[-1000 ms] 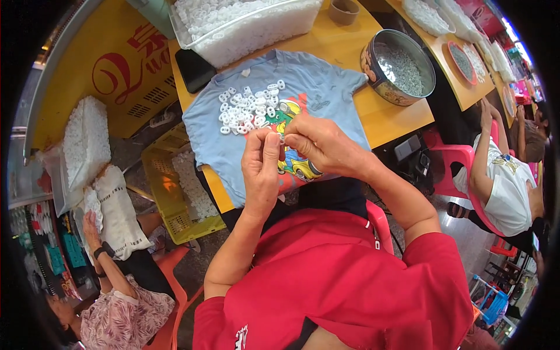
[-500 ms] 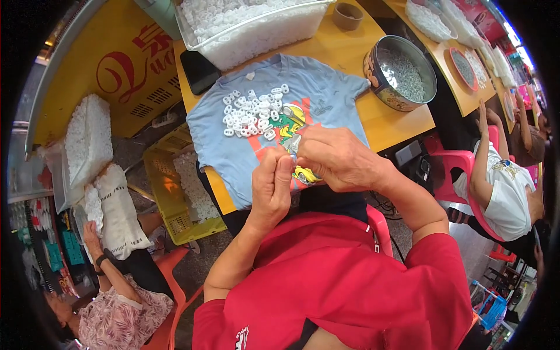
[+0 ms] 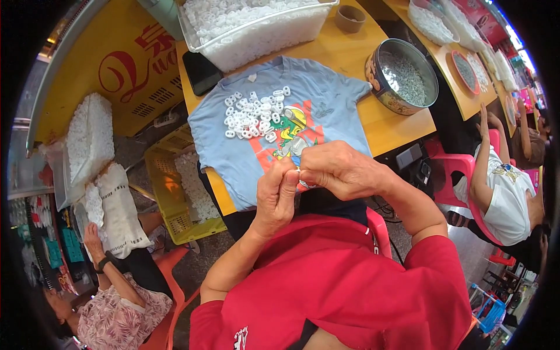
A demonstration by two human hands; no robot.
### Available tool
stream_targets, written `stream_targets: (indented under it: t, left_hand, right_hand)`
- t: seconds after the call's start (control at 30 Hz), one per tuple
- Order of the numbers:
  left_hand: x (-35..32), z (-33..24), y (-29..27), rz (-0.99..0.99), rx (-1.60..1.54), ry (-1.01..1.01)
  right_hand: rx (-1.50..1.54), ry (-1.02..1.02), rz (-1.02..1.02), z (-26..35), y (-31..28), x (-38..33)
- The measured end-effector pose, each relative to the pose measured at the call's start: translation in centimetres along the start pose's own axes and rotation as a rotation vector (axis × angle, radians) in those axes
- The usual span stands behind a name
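My left hand (image 3: 275, 195) and my right hand (image 3: 341, 169) meet over the near edge of a light blue T-shirt (image 3: 219, 157) with a cartoon print. Their fingertips pinch a tiny white piece (image 3: 298, 170) between them. Most of that piece is covered by fingers, so its kind cannot be made out. On the shirt, beyond my hands, lies a loose pile of small white plastic pieces with two holes each (image 3: 251, 114). To the right of the shirt stands a round tin (image 3: 385, 87) holding many small metal parts.
A clear tub (image 3: 268, 44) heaped with white pieces stands at the table's far side, beside a black phone (image 3: 201, 73) and a small brown bowl (image 3: 350, 19). A yellow crate (image 3: 169, 204) sits at left. Co-workers sit on both sides, near a pink chair (image 3: 461, 166).
Both hands have come slightly nearer to me, still pinched together, uncovering more of the shirt's print. The pile and the tin look the same.
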State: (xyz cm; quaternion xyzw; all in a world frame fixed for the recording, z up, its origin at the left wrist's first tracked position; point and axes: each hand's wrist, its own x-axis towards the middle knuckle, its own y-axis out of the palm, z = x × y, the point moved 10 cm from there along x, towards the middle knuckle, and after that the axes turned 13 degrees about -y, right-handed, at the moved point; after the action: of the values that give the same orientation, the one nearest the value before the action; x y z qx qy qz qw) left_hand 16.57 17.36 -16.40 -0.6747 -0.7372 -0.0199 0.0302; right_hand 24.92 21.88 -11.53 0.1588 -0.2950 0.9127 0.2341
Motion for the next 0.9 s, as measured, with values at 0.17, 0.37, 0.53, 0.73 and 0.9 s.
stream_targets:
  t: [0.17,0.37,0.53,0.73,0.9]
  left_hand:
    - [0.1,2.0,-0.4,-0.018,-0.150,-0.133]
    - [0.6,3.7,-2.3,-0.053,-0.164,-0.270]
    - [0.2,4.2,-3.5,-0.026,-0.302,-0.247]
    - [-0.1,4.5,-4.1,-0.038,-0.345,-0.264]
    - [0.1,4.4,-4.7,-0.048,-0.373,-0.260]
  right_hand:
    - [0.002,0.066,0.042,-1.5,0.9,0.3]
    - [0.172,0.190,0.152,-5.0,0.9,1.8]
    - [-0.378,0.267,-0.146,-12.1,-6.8,2.7]
    - [-0.734,0.202,0.054,-14.8,-5.5,4.1]
    - [-0.729,0.160,0.022,-14.0,-6.2,3.6]
